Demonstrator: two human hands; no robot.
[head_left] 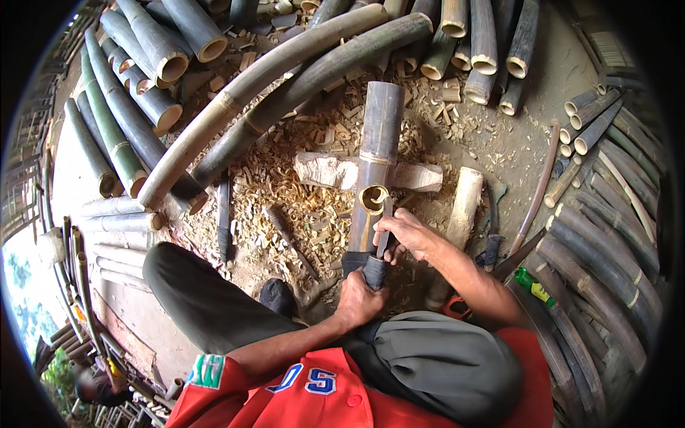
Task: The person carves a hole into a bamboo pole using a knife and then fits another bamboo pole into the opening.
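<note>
From my remote post I see two curved bamboo poles (260,82) arching beyond the hands, ahead and to their left, above a thick litter of shavings (260,178). Left of the hands lie a dark-handled knife (224,217) and a slim wooden-handled tool (291,240); to their right, a pale log (464,203), and farther out a bamboo heap (592,264) with a green bottle (533,285) at its near side. The wearer's trousered left leg (207,292) crowds the space behind and left.

The left hand (362,296) is clenched round a dark-wrapped handle (375,272); the right hand (405,235) grasps the blade (387,208) above it, fingers curled. Just ahead, a bamboo tube (381,128) crosses a whitish wood block (419,177), its cut hole (373,200) right beside the blade's far end.

Earthen ground (528,171) stretches ahead and right of the hands, between pale log and heap.
</note>
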